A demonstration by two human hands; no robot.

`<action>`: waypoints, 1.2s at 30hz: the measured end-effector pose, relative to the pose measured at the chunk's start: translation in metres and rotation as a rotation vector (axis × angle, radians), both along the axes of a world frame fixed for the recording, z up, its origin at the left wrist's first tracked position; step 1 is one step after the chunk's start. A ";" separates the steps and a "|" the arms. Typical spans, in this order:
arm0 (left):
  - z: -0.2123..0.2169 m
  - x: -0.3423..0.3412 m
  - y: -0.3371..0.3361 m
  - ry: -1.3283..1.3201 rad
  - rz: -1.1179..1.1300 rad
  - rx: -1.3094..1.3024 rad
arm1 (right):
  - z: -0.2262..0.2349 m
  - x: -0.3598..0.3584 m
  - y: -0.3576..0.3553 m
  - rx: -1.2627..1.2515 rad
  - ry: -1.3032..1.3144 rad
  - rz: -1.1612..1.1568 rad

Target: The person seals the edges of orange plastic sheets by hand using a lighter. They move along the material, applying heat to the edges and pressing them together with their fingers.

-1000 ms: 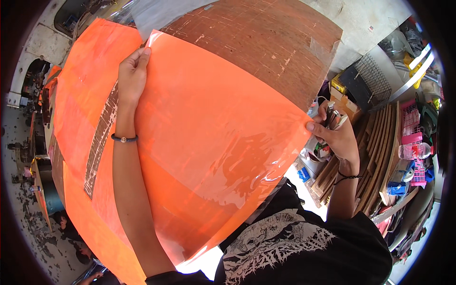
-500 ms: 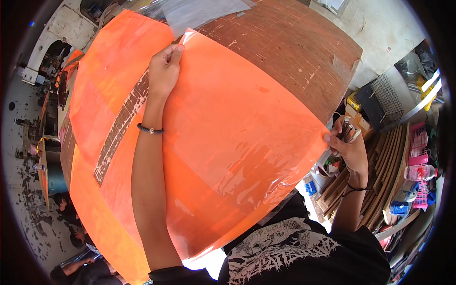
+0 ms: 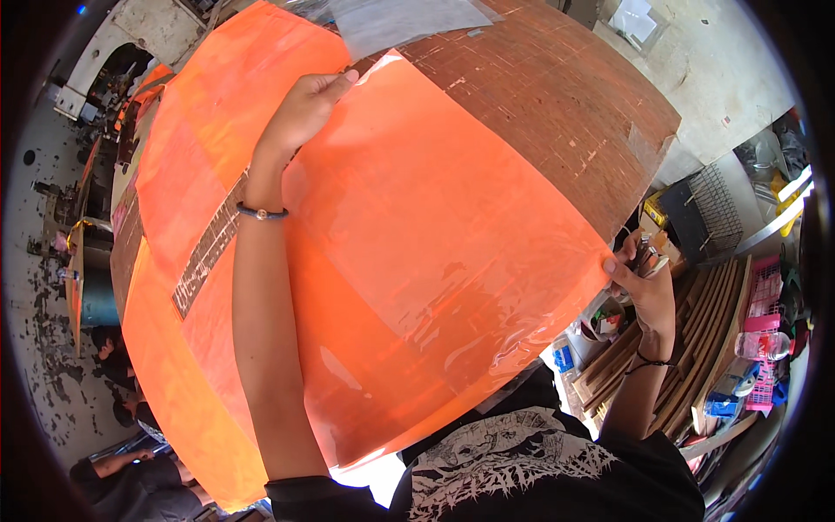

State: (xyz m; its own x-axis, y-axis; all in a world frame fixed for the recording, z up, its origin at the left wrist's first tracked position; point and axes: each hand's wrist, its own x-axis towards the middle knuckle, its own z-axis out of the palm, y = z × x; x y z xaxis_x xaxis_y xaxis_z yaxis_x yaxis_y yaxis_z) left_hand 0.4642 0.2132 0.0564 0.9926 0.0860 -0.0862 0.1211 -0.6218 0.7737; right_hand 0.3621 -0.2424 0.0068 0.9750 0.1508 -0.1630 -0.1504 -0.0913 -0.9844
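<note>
A large glossy orange plastic sheet is spread over a brown scratched wooden tabletop. My left hand pinches the sheet's far upper corner, a dark bracelet on that wrist. My right hand grips the sheet's right edge at the table's side and also holds a small metal tool. More orange sheets lie underneath on the left, with a strip of bare table showing between them.
A clear plastic sheet lies at the table's far end. To the right stand stacked wooden boards, a wire basket, pink crates and a bottle. A person crouches at lower left on the concrete floor.
My left hand has carried the sheet's corner farther up and to the right across the table. My right hand has slid down the table's right side with the edge.
</note>
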 end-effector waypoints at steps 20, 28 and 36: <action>-0.019 0.003 0.001 -0.134 -0.079 -0.054 | 0.001 -0.002 0.002 -0.026 -0.008 0.001; -0.018 0.002 -0.002 -0.077 -0.041 -0.061 | 0.002 -0.004 0.001 -0.030 -0.005 -0.002; -0.015 0.003 -0.005 -0.079 -0.019 0.092 | 0.001 -0.004 0.000 -0.009 -0.005 0.010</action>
State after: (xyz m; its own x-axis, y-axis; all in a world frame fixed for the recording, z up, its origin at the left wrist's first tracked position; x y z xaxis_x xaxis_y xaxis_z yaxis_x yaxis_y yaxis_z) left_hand 0.4668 0.2082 0.0416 0.9974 0.0714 -0.0001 0.0497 -0.6920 0.7202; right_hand 0.3576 -0.2425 0.0081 0.9743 0.1592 -0.1593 -0.1443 -0.1015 -0.9843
